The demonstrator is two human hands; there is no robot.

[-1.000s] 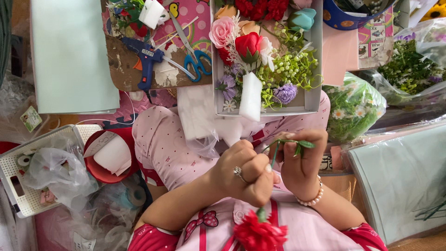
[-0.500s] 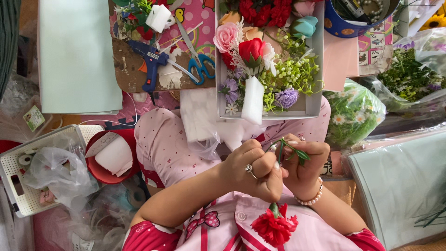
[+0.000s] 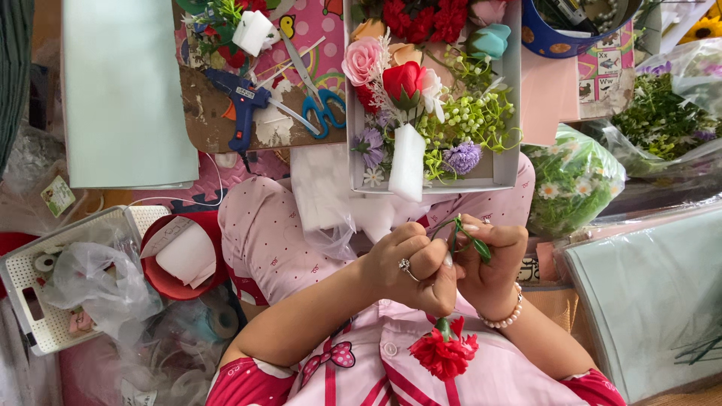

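- Our left hand (image 3: 412, 263) and right hand (image 3: 489, 259) each keep a tight grip on the red fake carnation with a green stem (image 3: 445, 349).
- A white box of fake flowers (image 3: 511, 120) sits near.

**Occluded and cropped — head view**

- Stem of the red carnation (image 3: 445, 352): its middle runs behind the left hand (image 3: 412, 265) and right hand (image 3: 490, 263); only the bloom below and the green tip above show.
- Fingertips of both hands overlap, so which fingers pinch the stem cannot be told.
- Blue bowl (image 3: 579, 30): cropped by the top edge — contents unreadable.
- Red flowers at the top of the white box (image 3: 505, 169): cut by the same edge.
- White basket (image 3: 45, 301): partly under a clear plastic bag (image 3: 94, 278); contents mostly hidden.
- Yellow flower (image 3: 707, 26), top right: only part in frame.
- Both elbows run off the bottom edge.
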